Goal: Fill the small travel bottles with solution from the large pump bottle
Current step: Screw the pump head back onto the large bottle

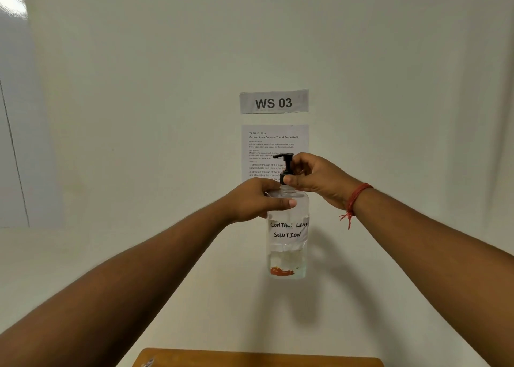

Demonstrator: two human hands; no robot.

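- Pump bottle, labelled contact lens solution, hangs upright in the air before the wall, long axis vertical, well above the wooden table.
- Left hand wraps its shoulder, thumb across the front.
- Right hand pinches the black pump collar directly above, likely to unscrew it about that axis.
- No travel bottles are in view.

There is 1 large pump bottle, clear with 1 handwritten label and 1 black pump head. 2 hands are on it: 1 left hand gripping its shoulder and 1 right hand pinching the pump collar, with 1 red thread band on the right wrist. On the wall hang 2 papers, 1 "WS 03" sign and 1 task sheet, and 1 wooden board shows at the bottom edge.
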